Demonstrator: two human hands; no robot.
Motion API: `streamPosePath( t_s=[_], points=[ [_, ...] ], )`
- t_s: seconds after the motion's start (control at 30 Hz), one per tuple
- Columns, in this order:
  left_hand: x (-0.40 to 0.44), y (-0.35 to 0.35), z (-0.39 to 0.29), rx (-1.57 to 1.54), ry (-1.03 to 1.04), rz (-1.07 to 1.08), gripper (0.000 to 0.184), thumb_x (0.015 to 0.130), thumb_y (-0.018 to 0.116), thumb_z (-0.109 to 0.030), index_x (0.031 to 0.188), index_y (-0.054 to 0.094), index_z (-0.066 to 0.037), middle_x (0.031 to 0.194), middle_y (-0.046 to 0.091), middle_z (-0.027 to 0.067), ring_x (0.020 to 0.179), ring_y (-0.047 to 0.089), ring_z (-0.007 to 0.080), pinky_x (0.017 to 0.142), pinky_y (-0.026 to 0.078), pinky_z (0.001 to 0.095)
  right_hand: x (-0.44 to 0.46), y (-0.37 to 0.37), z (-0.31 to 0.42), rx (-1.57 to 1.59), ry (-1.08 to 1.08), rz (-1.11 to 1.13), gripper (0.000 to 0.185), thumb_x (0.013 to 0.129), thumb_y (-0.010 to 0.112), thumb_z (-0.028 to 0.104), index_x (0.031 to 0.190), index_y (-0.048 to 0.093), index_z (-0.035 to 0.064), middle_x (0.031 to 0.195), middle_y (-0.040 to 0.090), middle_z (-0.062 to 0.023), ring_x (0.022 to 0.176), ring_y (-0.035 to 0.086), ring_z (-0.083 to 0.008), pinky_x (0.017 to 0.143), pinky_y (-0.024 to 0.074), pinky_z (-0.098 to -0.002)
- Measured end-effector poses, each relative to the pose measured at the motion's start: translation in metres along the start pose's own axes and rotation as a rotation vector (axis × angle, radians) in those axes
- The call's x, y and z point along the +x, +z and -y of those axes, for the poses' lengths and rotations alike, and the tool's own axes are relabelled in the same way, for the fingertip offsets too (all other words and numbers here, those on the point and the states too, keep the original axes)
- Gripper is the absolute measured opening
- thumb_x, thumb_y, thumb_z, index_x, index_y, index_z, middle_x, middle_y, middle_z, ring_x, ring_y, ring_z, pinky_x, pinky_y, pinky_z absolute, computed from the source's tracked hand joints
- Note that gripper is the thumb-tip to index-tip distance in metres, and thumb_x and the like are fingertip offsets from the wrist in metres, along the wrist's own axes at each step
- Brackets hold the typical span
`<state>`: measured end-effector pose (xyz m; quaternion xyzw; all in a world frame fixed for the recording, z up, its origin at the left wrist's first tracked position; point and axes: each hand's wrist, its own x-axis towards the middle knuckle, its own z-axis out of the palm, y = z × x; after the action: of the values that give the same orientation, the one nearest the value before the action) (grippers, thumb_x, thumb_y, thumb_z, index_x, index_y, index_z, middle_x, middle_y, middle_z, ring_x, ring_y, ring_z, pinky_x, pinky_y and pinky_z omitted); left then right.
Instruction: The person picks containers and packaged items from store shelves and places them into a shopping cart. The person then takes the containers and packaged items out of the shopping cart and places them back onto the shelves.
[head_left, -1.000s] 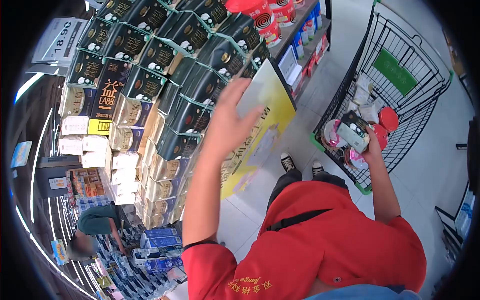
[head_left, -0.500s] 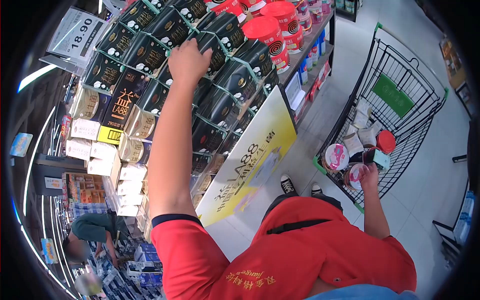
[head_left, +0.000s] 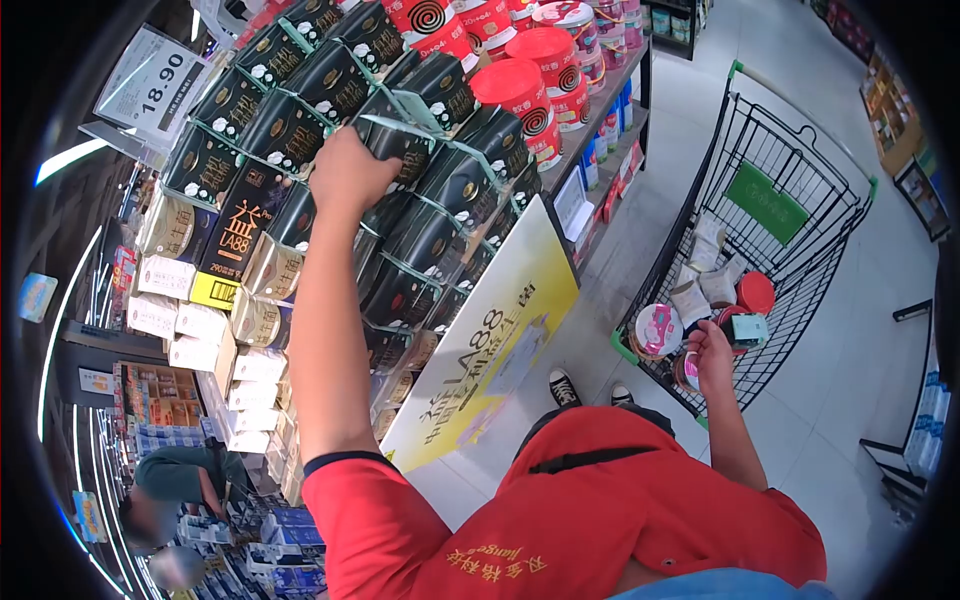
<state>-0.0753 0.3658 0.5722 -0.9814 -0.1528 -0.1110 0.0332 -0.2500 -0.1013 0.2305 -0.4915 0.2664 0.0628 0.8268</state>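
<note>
My left hand point(head_left: 350, 175) reaches into the display of black carton packs point(head_left: 280, 135) with pale green edges. Its fingers are bent over one black carton pack point(head_left: 410, 150), thumb on the near side; the fingertips are partly hidden. My right hand point(head_left: 712, 358) is low in the shopping cart point(head_left: 800, 260), fingers curled. Whatever they may hold is hidden. Beside that hand are a tub with a pink-and-white lid point(head_left: 658, 330), a pale green-topped box point(head_left: 748, 328), a red-lidded tub point(head_left: 756, 292) and several whitish packs point(head_left: 690, 302).
A price sign point(head_left: 152, 85) reading 18.90 stands at upper left. Red tubs with spiral prints point(head_left: 520, 100) sit behind the cartons. A yellow-and-white sign board point(head_left: 490, 350) borders the display's right side. Another person point(head_left: 185, 480) bends over goods at lower left.
My left hand has drawn back toward me and slightly left among the cartons, and a pale green edge now stands out beside it. My right hand has shifted left and its fingers are more curled.
</note>
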Motion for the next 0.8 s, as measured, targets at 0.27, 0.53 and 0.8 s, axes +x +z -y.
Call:
streamPosePath(
  t_s=[0.27, 0.53, 0.8],
  points=[
    [-0.139, 0.012, -0.034, -1.318, 0.186, 0.231, 0.066, 0.068, 0.08, 0.0, 0.125, 0.047, 0.0, 0.118, 0.059, 0.01, 0.108, 0.057, 0.0176, 0.095, 0.046, 0.0323, -0.024, 0.114, 0.066, -0.302, -0.291, 0.668, 0.063, 0.084, 0.065, 0.014, 0.142, 0.038, 0.0092, 0.13, 0.054, -0.009, 0.117, 0.051, -0.0173, 0.088, 0.0441, -0.0309],
    [-0.212, 0.1, -0.076, -1.444, 0.174, 0.387, 0.08, 0.063, 0.08, 0.011, 0.132, 0.041, -0.005, 0.121, 0.058, 0.0078, 0.111, 0.058, 0.017, 0.094, 0.049, 0.0332, -0.046, 0.195, 0.118, -0.614, -0.543, 0.923, 0.111, 0.063, 0.082, 0.005, 0.153, 0.018, 0.0125, 0.149, 0.037, -0.0091, 0.139, 0.033, -0.02, 0.114, 0.0245, -0.0354],
    [-0.227, 0.117, -0.078, -1.67, 0.092, 0.496, 0.089, 0.069, 0.082, -0.005, 0.142, 0.031, -0.003, 0.136, 0.049, 0.0123, 0.124, 0.051, 0.0238, 0.1, 0.045, 0.036, -0.042, 0.18, 0.097, -0.607, -0.56, 0.883, 0.101, 0.072, 0.082, 0.016, 0.151, 0.022, 0.0086, 0.142, 0.043, -0.012, 0.131, 0.042, -0.0208, 0.109, 0.0339, -0.035]
  ],
)
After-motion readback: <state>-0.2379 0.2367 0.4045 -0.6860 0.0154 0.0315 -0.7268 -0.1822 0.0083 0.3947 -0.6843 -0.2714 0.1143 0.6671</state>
